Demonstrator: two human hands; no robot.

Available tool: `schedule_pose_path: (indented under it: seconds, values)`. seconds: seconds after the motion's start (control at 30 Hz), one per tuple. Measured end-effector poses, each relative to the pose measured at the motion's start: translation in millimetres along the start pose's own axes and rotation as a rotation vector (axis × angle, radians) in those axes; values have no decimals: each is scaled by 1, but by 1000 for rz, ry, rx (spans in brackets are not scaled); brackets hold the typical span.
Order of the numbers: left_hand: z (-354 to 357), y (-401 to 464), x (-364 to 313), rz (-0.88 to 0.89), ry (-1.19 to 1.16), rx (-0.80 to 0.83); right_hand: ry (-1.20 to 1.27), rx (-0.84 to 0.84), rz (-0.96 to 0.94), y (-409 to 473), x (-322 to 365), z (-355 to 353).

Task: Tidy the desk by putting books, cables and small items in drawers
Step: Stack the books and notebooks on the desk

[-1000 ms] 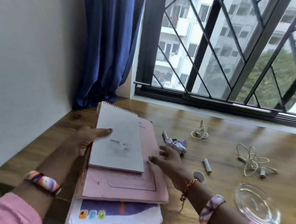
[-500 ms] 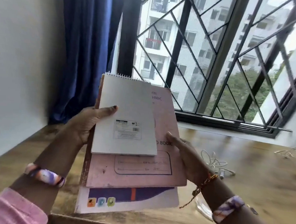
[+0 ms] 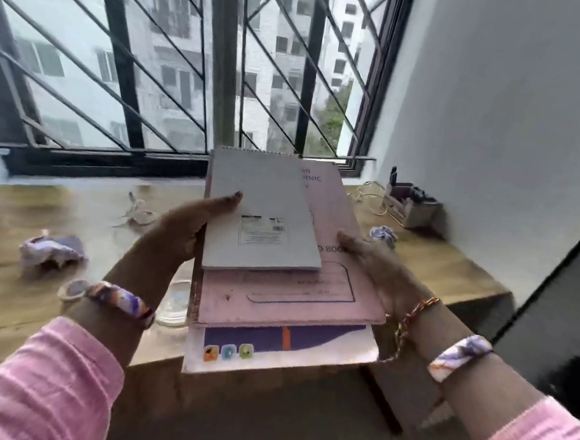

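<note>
I hold a stack of three books in the air above the wooden desk (image 3: 9, 289). A grey spiral notepad (image 3: 261, 214) lies on top, a pink record book (image 3: 318, 290) under it, and a white and purple book (image 3: 283, 348) at the bottom. My left hand (image 3: 185, 226) grips the stack's left edge with its thumb on the notepad. My right hand (image 3: 371, 263) grips the right edge with its thumb on the pink cover. A white cable (image 3: 138, 209) lies coiled on the desk behind my left hand.
A crumpled purple and white paper (image 3: 51, 249) lies on the desk at left, another crumpled paper (image 3: 383, 233) at right. A glass dish (image 3: 173, 302) sits below the stack. A small organiser (image 3: 410, 204) with a cable (image 3: 369, 194) stands in the right corner. A dark panel (image 3: 564, 307) fills the right edge.
The stack came up off the desk in both hands. My view has swung to the right, so the curtain is out of sight and the right wall and corner are in view.
</note>
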State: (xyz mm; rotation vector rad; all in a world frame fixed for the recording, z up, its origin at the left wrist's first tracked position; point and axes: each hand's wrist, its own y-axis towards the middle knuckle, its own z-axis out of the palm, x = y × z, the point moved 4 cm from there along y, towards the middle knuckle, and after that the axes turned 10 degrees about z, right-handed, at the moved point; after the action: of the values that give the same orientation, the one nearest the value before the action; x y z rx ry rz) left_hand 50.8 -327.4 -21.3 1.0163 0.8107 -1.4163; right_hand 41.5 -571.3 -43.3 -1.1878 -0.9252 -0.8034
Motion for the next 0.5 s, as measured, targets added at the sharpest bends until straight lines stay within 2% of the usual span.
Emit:
schedule_pose_path:
  seconds: [0.2,0.5]
  values:
    - [54,24,59,-151,26,-85,-41,-14,161,9,-4,-81]
    - [60,61,122,-406,156,-203,-174,-149,218,60,-30,-136]
